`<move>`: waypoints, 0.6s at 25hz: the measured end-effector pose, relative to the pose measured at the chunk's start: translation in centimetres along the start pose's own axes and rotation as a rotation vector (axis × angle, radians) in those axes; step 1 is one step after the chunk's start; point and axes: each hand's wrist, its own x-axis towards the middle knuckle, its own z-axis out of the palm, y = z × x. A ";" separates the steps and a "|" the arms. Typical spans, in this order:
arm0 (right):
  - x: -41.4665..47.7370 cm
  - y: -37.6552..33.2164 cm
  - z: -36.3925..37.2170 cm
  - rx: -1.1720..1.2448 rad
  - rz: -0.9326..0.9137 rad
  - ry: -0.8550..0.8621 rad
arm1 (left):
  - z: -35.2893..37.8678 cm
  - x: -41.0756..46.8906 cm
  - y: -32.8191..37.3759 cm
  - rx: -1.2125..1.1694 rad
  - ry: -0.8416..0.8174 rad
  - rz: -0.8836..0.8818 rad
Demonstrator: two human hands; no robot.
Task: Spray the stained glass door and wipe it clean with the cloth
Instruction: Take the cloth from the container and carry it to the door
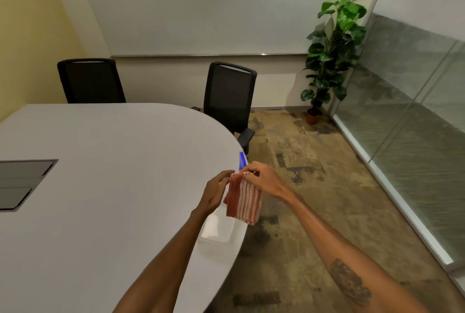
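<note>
table (100,161) edge | cloth (243,199) hangs pinched between both hands

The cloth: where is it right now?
In the head view, the cloth hangs low centre, pinched by the right hand beside the left hand, over the table edge.

A blue object (242,160) peeks out behind the right hand (264,179) at the surface's (113,149) right edge, mostly hidden, too little to identify. The cloth (243,203) covers the left hand's (214,194) fingertips. The surface's grey panel (22,181) runs off the left edge.
</note>
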 end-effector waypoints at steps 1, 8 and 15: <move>-1.0 0.1 -2.1 -0.040 -0.039 0.002 | 1.3 -0.3 1.5 -0.018 0.004 0.043; -11.0 2.4 -15.7 -0.128 -0.127 0.236 | 13.2 -2.7 10.2 0.029 -0.061 0.362; -22.0 7.1 -25.1 -0.216 0.005 0.780 | 27.7 -5.1 20.2 0.228 -0.050 0.688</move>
